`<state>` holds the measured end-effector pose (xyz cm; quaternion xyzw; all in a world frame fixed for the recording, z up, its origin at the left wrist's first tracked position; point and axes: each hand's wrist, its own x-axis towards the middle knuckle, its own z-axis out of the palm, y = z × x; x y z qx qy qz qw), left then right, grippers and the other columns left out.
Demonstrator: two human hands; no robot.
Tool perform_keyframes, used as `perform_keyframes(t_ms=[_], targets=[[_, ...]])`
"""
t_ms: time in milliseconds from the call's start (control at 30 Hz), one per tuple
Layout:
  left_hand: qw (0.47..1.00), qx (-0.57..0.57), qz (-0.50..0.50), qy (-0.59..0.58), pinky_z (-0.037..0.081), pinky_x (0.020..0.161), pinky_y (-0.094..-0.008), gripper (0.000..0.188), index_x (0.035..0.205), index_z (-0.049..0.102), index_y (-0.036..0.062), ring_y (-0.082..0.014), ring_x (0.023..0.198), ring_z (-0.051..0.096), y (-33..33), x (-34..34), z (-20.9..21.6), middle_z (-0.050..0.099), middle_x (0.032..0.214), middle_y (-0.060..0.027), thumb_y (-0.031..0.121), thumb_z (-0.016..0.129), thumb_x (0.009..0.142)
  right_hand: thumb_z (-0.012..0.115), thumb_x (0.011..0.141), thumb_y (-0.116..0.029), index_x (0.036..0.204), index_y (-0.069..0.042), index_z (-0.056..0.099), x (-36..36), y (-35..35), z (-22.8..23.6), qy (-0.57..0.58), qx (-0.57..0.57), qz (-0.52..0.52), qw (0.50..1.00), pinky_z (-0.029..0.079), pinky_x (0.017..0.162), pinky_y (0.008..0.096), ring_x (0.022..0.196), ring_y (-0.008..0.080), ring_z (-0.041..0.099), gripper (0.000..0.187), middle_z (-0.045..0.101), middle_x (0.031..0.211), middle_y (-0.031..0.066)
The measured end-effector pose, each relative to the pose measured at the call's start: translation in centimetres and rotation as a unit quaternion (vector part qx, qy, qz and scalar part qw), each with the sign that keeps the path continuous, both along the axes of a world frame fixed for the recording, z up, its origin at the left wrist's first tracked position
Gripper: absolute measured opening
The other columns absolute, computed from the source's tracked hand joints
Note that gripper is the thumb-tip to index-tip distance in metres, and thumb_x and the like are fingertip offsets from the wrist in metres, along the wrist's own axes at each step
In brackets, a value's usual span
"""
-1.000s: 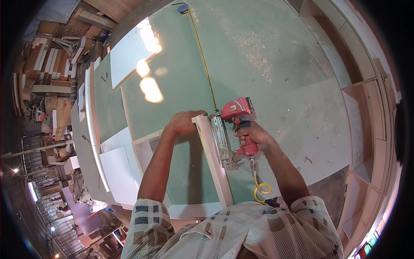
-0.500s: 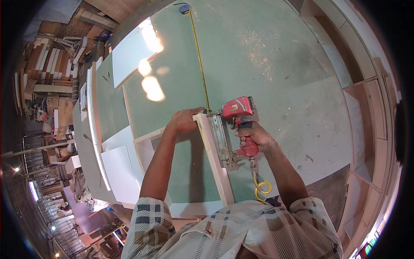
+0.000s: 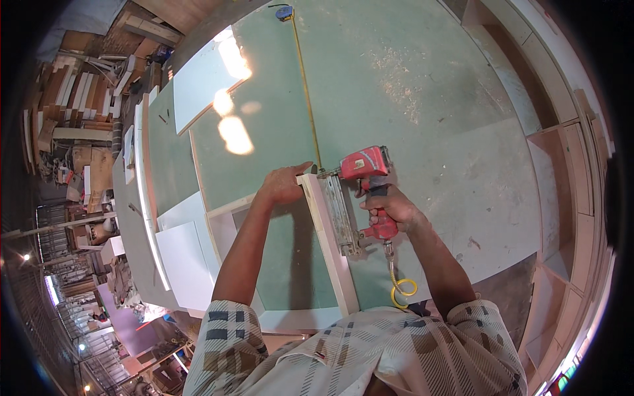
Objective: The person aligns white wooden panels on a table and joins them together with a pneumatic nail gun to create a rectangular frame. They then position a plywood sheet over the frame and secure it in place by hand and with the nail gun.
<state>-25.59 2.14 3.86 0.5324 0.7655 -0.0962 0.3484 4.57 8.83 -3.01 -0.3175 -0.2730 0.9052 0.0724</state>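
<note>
My right hand [image 3: 396, 206] is wrapped round the grip of a red nail gun [image 3: 362, 166]. The gun's nose and long metal magazine [image 3: 343, 221] lie along the right side of a pale wooden board [image 3: 328, 241], with the nose at its far end. A yellow air hose [image 3: 401, 292] runs from the bottom of the grip. My left hand [image 3: 285, 184] grips the far end of the same board from the left, index finger stretched toward the gun's nose; its thumb is partly hidden. The board is part of a low wooden frame [image 3: 231, 206] lying on the green-grey worktop [image 3: 449, 99].
A blue tape measure [image 3: 284, 13] sits at the far edge, its yellow blade [image 3: 305, 92] drawn out toward the board's end. White panels [image 3: 205, 82] lie on the left, sawdust [image 3: 406, 86] at upper right. An open cabinet carcass [image 3: 551, 178] stands along the right; stacked offcuts [image 3: 79, 96] fill the far left.
Almost nothing differs. Both hands, the nail gun and the board keep their places, with only a very slight shift of the whole view.
</note>
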Motion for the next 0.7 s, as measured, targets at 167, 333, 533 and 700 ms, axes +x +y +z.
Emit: perform_keyframes(t_ms=[167,333,533,700], targets=[[1.000,0.005,0.001,-0.001,0.050,0.107,-0.0440,0.087,0.156,0.050,0.0234,-0.0354,0.124,0.065,0.2,-0.4,-0.6,0.073,0.129,-0.0115,0.060,0.071,0.080,0.074,0.086,-0.003,0.111,-0.001,0.062,0.1,-0.3,1.4,0.007,0.036,-0.007,0.999,0.051,0.051,0.0285,0.054,0.0130,0.062,0.027,0.059,0.069,0.0020],[1.000,0.010,-0.011,0.014,0.051,0.105,-0.0444,0.088,0.156,0.050,0.0252,-0.0347,0.121,0.067,0.1,-0.3,-0.7,0.074,0.128,-0.0110,0.061,0.072,0.079,0.074,0.086,-0.002,0.111,-0.001,0.063,0.2,-0.1,1.6,0.010,0.028,-0.002,1.000,0.051,0.050,0.0289,0.054,0.0129,0.062,0.027,0.059,0.068,0.0019],[1.000,0.005,0.002,-0.001,0.051,0.106,-0.0444,0.084,0.155,0.051,0.0266,-0.0355,0.120,0.067,0.5,0.1,-0.1,0.075,0.124,-0.0102,0.060,0.070,0.080,0.073,0.086,-0.001,0.106,-0.001,0.064,0.3,-0.3,1.9,-0.008,0.025,-0.009,1.000,0.051,0.051,0.0293,0.055,0.0125,0.061,0.023,0.059,0.069,0.0018],[1.000,0.016,-0.003,0.009,0.051,0.105,-0.0449,0.082,0.155,0.051,0.0272,-0.0345,0.121,0.067,-0.2,-0.3,-0.5,0.075,0.123,-0.0097,0.058,0.070,0.081,0.073,0.085,-0.001,0.106,-0.001,0.064,0.0,-0.6,2.3,-0.017,0.035,-0.006,0.999,0.052,0.052,0.0286,0.055,0.0120,0.061,0.022,0.059,0.069,0.0011]])
